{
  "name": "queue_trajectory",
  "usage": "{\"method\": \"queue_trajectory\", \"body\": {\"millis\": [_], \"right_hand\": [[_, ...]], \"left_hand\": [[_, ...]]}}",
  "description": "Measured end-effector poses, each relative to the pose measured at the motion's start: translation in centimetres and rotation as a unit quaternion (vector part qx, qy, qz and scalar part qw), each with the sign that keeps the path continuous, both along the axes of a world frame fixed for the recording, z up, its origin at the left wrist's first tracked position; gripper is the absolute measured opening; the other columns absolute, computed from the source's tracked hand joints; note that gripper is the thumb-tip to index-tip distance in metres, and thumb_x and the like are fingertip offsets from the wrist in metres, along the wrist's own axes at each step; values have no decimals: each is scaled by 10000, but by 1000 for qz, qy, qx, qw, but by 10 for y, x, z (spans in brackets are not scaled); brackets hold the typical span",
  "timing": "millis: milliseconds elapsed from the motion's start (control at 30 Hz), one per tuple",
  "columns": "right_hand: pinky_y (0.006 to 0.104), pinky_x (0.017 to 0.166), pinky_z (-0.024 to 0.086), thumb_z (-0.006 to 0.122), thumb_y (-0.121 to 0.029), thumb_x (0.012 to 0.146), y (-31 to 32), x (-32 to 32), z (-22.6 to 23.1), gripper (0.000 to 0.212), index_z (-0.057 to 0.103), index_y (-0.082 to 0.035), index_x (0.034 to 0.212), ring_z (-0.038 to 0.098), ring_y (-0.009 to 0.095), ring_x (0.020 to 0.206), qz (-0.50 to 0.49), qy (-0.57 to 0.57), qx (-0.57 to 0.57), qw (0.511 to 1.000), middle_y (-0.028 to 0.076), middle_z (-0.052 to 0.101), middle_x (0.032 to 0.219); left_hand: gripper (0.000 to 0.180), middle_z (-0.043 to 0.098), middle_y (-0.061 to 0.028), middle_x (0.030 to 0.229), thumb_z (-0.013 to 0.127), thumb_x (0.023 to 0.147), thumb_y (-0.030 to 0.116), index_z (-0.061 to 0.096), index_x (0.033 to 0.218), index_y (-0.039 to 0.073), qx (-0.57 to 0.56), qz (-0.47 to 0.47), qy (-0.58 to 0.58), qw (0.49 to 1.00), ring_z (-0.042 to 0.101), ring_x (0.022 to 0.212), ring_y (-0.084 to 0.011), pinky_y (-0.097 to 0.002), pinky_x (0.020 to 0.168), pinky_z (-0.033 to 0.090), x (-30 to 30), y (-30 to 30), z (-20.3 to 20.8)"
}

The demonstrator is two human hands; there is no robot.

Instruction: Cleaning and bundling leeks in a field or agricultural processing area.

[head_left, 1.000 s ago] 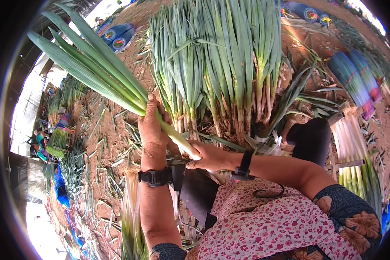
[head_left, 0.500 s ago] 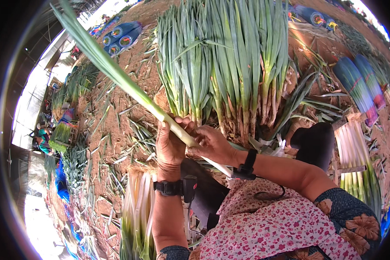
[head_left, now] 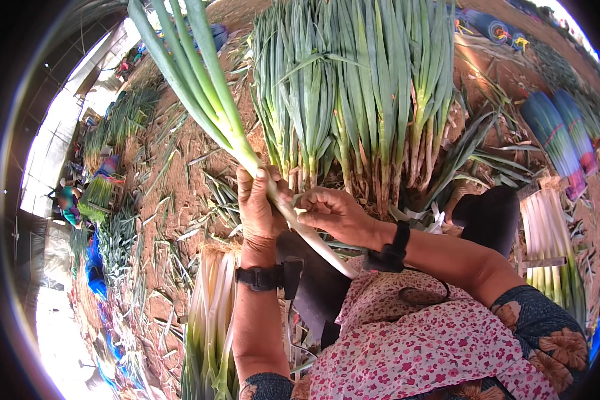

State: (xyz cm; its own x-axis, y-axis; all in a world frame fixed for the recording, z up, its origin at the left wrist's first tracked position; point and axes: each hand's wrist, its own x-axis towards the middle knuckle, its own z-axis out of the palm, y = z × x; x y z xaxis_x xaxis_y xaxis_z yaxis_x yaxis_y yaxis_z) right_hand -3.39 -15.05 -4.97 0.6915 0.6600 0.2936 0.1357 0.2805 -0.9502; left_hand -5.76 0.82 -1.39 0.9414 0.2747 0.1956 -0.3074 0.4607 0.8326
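A person's left hand (head_left: 257, 210) wraps a long green onion (head_left: 245, 155) slanting up leftward, the right hand (head_left: 338, 215) curled just beside it, any grip unclear, with standing onions (head_left: 360, 100) crowding ahead, pale-stemmed bundles (head_left: 210, 320) flanking both sides, and leaf-strewn earth (head_left: 180, 150) lying open leftward toward a bright wall (head_left: 50, 160).

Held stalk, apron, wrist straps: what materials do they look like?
Stalk: fresh plant, smooth pale stem, waxy-looking green leaves. Apron: probably matte cotton or blend, creasing like thin cloth. Wrist straps: dull black, perhaps nylon webbing, bending snugly; weave too small to tell.
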Motion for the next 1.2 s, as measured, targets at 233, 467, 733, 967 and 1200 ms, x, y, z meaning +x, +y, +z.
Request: {"method": "queue_trajectory", "body": {"millis": [233,467,733,967,1200], "right_hand": [[284,679,486,583,-103,862,-77,40,-1,111,576,-100,972,553,114,762,153,293,195,923,47,585,887],[271,713,511,694,-120,776,-39,21,-2,263,558,-7,970,564,153,830,39,-121,-152,980,63,561,896],[328,605,472,698,-115,713,13,-5,30,231,548,10,837,588,204,642,-50,-123,-71,989,123,593,735],[349,594,465,682,-92,706,18,-3,20,172,563,-10,801,602,290,657,-47,-196,-92,975,151,586,718],[295,710,478,629,-90,802,-3,-21,23,101,544,-52,842,602,161,755,124,227,27,966,62,596,801]], "left_hand": [[466,467,11,755,506,917,345,366,1322,163,11,47,24,999,408,557,-80,-228,518,377,-18,46,-9],[449,522,-25,786,505,914,369,423,1269,106,-148,-30,-11,988,463,621,-135,-277,589,423,-16,25,10],[497,501,-12,817,621,849,334,431,1259,126,-148,-41,21,988,492,736,-145,-338,712,448,-16,6,7],[276,504,-19,807,591,880,226,493,1130,160,-140,8,17,990,483,717,-148,-334,684,453,-18,2,4],[140,506,-16,768,562,900,219,502,994,134,-99,80,17,992,481,596,-123,-246,501,430,-13,21,-3]]}}
